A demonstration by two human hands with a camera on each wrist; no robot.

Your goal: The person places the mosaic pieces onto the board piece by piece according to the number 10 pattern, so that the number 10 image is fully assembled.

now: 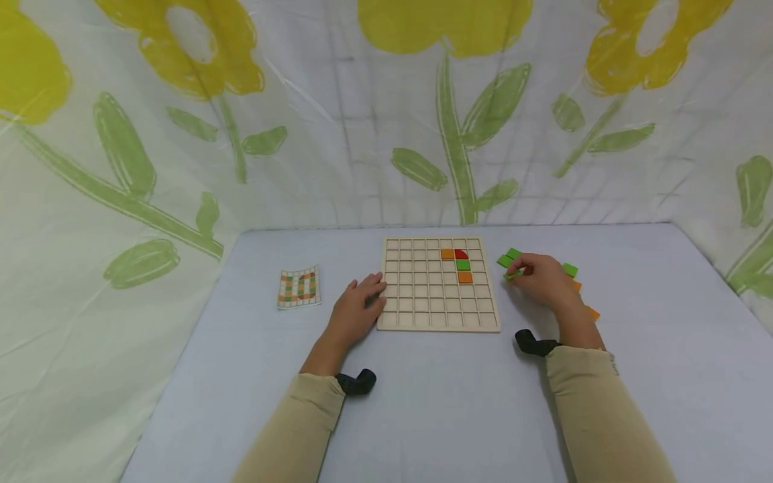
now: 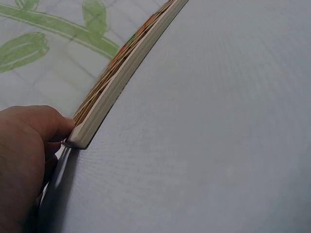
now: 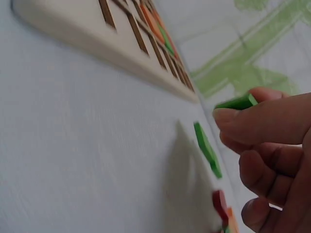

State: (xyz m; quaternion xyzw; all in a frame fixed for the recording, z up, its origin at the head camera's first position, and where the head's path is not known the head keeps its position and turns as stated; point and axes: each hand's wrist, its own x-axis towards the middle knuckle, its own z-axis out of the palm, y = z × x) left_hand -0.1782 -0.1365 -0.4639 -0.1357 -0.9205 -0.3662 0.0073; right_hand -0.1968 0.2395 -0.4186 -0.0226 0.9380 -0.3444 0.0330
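A square wooden grid board point(image 1: 423, 292) lies on the table, with orange, red and green pieces in a few cells at its upper right. My left hand point(image 1: 355, 310) rests against the board's left edge, its fingers fairly straight; in the left wrist view the thumb touches the board's corner point(image 2: 80, 138). To the right of the board, my right hand point(image 1: 543, 283) pinches a green tile point(image 3: 235, 104) between thumb and fingers, raised off the table. Other green tiles point(image 1: 512, 253) lie just beyond that hand.
Left of the board lies a small pattern card point(image 1: 298, 287) with a coloured grid. More tiles, including an orange one point(image 1: 594, 313), are partly hidden behind the right hand and wrist. A flower-printed curtain point(image 1: 386, 168) hangs along the table's back edge.
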